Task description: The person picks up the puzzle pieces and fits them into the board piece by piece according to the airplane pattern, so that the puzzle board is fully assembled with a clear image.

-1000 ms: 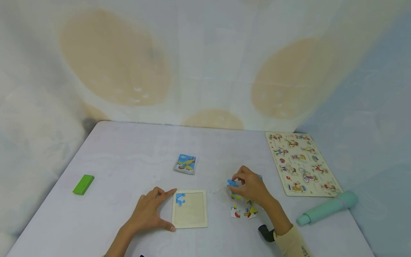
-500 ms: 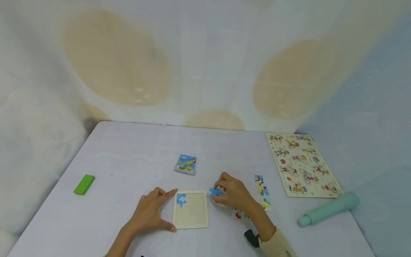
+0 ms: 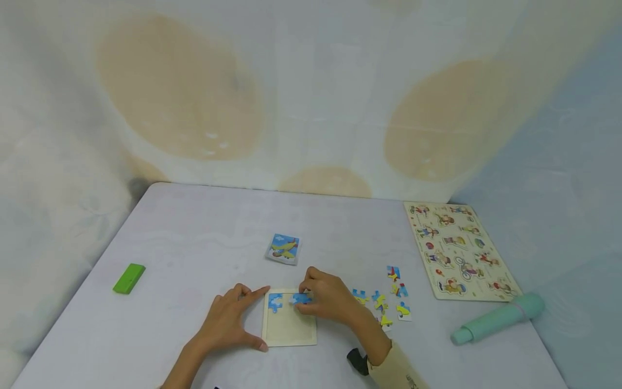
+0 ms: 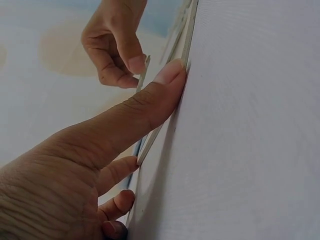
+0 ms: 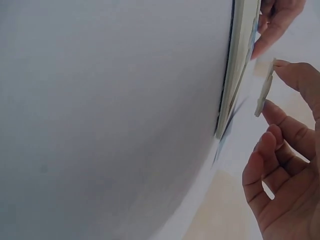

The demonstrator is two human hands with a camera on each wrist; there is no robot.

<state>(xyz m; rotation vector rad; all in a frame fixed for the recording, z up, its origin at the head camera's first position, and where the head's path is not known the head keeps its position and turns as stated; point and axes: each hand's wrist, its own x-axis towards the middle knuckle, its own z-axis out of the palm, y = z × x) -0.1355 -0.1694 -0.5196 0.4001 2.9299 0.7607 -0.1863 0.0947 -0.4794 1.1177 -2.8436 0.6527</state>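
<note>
A square wooden puzzle tray (image 3: pixel 290 330) lies near the front of the table, with one blue jigsaw piece (image 3: pixel 275 302) in its far left corner. My left hand (image 3: pixel 225 321) holds the tray along its left side, thumb at the near corner and index finger at the far corner. Over the tray's far right part, my right hand (image 3: pixel 330 297) pinches a blue jigsaw piece (image 3: pixel 300 298) between thumb and finger. In the right wrist view this held piece (image 5: pixel 265 95) is seen edge-on, tilted, raised off the tray.
Several loose jigsaw pieces (image 3: pixel 380 300) lie right of the tray, partly behind the right forearm. A small airplane picture (image 3: pixel 284 249) lies beyond the tray. A picture board (image 3: pixel 457 251) and a green cylindrical object (image 3: pixel 498 320) are at the right, a green block (image 3: pixel 129 279) at the left.
My right hand has moved left from the loose pieces to above the tray, carrying a blue jigsaw piece. My left hand stays at the tray's left side.
</note>
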